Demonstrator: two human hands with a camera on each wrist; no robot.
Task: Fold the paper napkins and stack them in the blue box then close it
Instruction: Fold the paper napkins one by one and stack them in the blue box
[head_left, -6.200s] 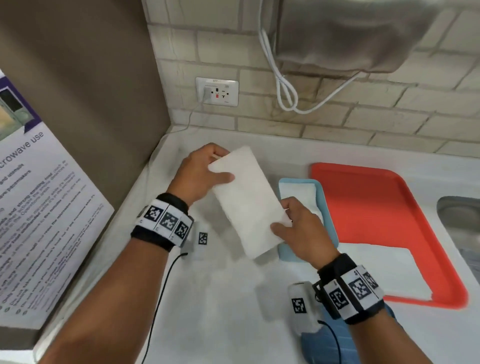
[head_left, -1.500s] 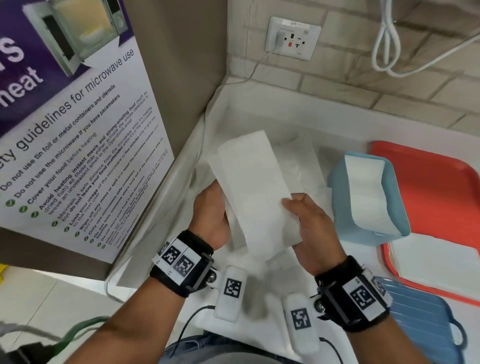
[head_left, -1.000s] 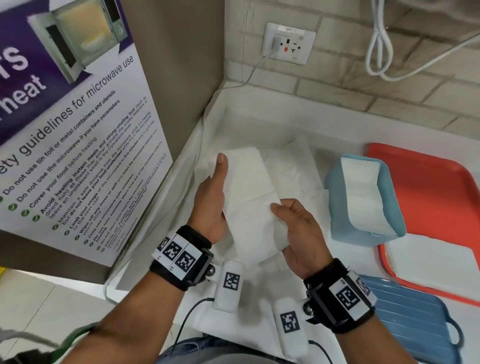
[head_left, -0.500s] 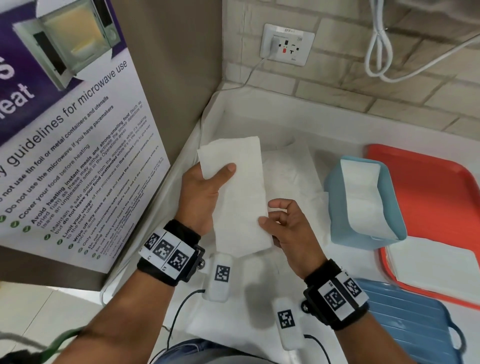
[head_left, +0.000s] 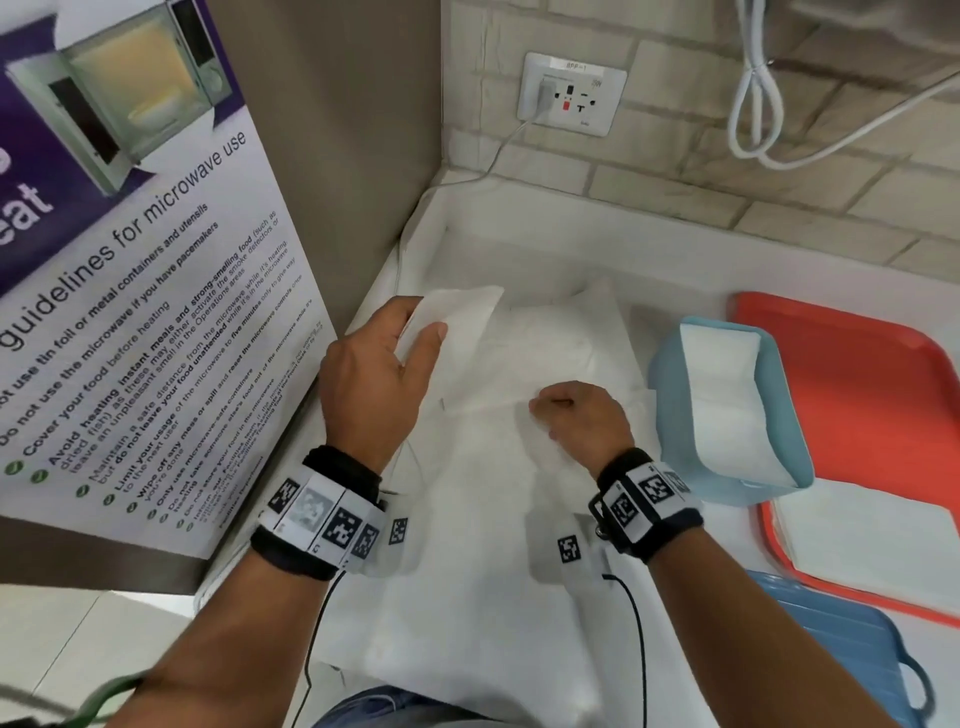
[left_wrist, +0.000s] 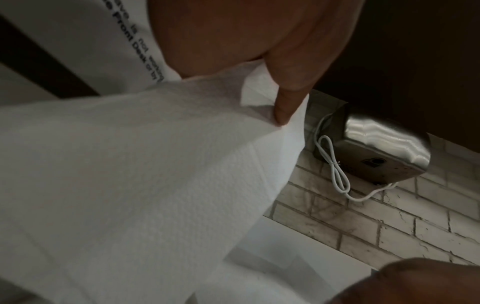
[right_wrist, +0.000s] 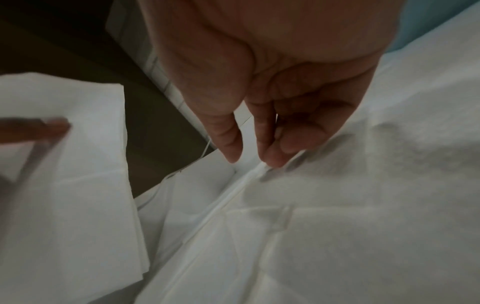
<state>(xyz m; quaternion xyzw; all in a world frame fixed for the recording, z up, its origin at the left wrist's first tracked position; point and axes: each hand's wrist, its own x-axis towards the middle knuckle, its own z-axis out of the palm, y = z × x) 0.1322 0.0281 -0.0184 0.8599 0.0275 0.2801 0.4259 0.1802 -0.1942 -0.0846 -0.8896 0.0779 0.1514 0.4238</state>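
My left hand (head_left: 423, 322) grips a folded white napkin (head_left: 462, 338) by its near left edge, thumb on top, and holds it above the counter's back left corner. In the left wrist view one of the fingers (left_wrist: 285, 98) presses into the napkin (left_wrist: 155, 164). My right hand (head_left: 566, 415) is down on the loose napkin pile (head_left: 566, 343). Its fingertips (right_wrist: 271, 160) touch the edge of a sheet, and the thumb stands a small gap away. The blue box (head_left: 670, 431) stands open to the right with folded napkins (head_left: 722, 395) inside.
The blue lid (head_left: 841, 654) lies at the near right. A red tray (head_left: 857, 364) behind the box carries flat napkins (head_left: 872, 545). A poster panel (head_left: 130, 312) walls off the left side. A socket (head_left: 571, 93) and a hanging cable (head_left: 753, 104) are on the brick wall.
My right hand let go of the folded napkin and dropped onto the pile. My left hand keeps the napkin and has shifted it toward the back left.
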